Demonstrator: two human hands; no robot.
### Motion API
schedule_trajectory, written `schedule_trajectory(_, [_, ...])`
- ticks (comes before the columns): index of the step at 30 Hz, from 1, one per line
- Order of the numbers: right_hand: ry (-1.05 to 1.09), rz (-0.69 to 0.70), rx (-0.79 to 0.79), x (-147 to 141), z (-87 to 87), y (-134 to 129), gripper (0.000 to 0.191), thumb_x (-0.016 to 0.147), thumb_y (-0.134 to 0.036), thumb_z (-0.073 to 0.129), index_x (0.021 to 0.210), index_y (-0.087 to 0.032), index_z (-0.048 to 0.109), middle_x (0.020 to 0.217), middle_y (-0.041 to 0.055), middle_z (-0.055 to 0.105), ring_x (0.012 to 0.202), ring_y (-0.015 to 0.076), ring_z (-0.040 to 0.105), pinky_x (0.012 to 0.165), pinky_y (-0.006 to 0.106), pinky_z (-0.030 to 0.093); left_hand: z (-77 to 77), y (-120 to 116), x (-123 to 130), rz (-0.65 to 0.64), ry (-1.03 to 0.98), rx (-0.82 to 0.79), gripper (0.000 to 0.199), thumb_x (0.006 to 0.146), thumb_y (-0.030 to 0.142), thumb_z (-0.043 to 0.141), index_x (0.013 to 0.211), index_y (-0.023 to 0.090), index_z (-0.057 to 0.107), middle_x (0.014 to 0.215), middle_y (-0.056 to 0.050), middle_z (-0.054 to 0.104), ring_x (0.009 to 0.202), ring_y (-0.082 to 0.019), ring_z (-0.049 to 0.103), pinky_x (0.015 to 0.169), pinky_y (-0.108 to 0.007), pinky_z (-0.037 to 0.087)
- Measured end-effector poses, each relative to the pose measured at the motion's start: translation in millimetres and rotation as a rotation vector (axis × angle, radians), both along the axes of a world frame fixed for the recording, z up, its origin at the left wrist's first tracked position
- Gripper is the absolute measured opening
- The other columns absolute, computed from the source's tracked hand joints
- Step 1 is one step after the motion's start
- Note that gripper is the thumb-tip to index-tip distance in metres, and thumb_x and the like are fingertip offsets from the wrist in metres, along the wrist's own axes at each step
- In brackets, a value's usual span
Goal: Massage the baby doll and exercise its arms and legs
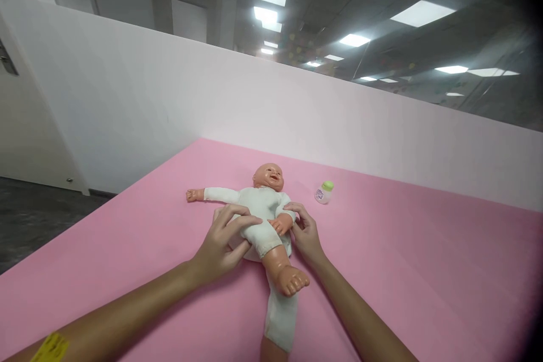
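Observation:
A baby doll (pixel 258 203) with a hard plastic head and a white cloth body lies on its back on the pink tabletop. Its head points away from me, and one bent leg crosses over the other. My left hand (pixel 224 240) grips the doll's hip and upper thigh, thumb below and fingers over the cloth. At the doll's other side, my right hand (pixel 306 232) has its fingers curled at the sleeve and forearm. Part of those fingers is hidden behind the doll's arm.
A small clear bottle (pixel 323 195) with a green cap stands tilted in view beyond my right hand. The pink tabletop (pixel 403 249) meets a low white partition (pixel 339 119) at the back. A door (pixel 29 107) is at the left.

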State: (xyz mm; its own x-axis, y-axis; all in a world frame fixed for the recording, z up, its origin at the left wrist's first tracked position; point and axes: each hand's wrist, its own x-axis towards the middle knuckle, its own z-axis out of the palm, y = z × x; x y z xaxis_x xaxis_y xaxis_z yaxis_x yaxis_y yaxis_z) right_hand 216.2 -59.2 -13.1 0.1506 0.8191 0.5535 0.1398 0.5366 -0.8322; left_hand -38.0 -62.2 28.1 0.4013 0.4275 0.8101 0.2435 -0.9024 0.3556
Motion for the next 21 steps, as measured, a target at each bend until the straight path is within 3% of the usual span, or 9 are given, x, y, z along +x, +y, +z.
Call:
schedule_trajectory(4, [0.026, -0.006, -0.081, -1.4, 1.6, -1.0, 0.026, 0.091, -0.029, 0.064, 0.117, -0.028, 0.067, 0.117, 0.0052, 0.068, 0.105, 0.0224, 0.063, 0.091, 0.036, 0.053, -0.5, -0.4, 0.0, -0.035, -0.018, -0.004, 0.045, 0.080, -0.001, 0.050, 0.113, 0.025, 0.066, 0.110, -0.006, 0.057, 0.105, -0.021, 0.056, 0.092, -0.037, 0.045])
schedule_trajectory(9, [0.003, 0.009, -0.002, -0.3, -2.3, -0.1, 0.014, 0.087, -0.028, 0.067, 0.100, -0.026, 0.071, 0.111, 0.0051, 0.065, 0.111, 0.0235, 0.061, 0.094, 0.035, 0.052, -0.7, 1.4, 0.1, -0.010, -0.016, 0.038, 0.045, 0.082, 0.000, 0.052, 0.115, 0.026, 0.066, 0.109, -0.004, 0.059, 0.106, -0.021, 0.057, 0.092, -0.036, 0.045])
schedule_trajectory(13, [0.040, 0.005, -0.097, -2.3, -2.5, -1.2, 0.027, 0.092, -0.032, 0.065, 0.118, -0.029, 0.066, 0.116, 0.0045, 0.069, 0.101, 0.0215, 0.065, 0.088, 0.035, 0.054, 1.5, 2.6, -0.8, 0.007, -0.050, -0.010, 0.042, 0.083, 0.001, 0.052, 0.116, 0.025, 0.065, 0.110, -0.005, 0.058, 0.104, -0.021, 0.057, 0.089, -0.034, 0.047])
schedule_trajectory(15, [0.036, 0.022, -0.100, -3.1, -1.1, -1.4, 0.028, 0.095, -0.036, 0.063, 0.121, -0.028, 0.065, 0.120, 0.0063, 0.069, 0.105, 0.0231, 0.065, 0.090, 0.037, 0.054, 2.0, 2.1, -1.2, -0.008, -0.054, -0.016, 0.042, 0.082, 0.001, 0.051, 0.113, 0.024, 0.066, 0.109, -0.005, 0.058, 0.103, -0.021, 0.057, 0.088, -0.035, 0.047])
schedule_trajectory(21, [-0.083, -0.010, 0.000, -0.6, -4.0, -0.2, 0.019, 0.090, -0.031, 0.065, 0.106, -0.026, 0.073, 0.115, 0.0066, 0.066, 0.114, 0.0253, 0.061, 0.098, 0.039, 0.051, 3.3, 1.1, -1.8, -0.003, -0.017, 0.013, 0.043, 0.082, 0.001, 0.054, 0.115, 0.026, 0.066, 0.108, -0.004, 0.060, 0.103, -0.020, 0.057, 0.089, -0.036, 0.045])
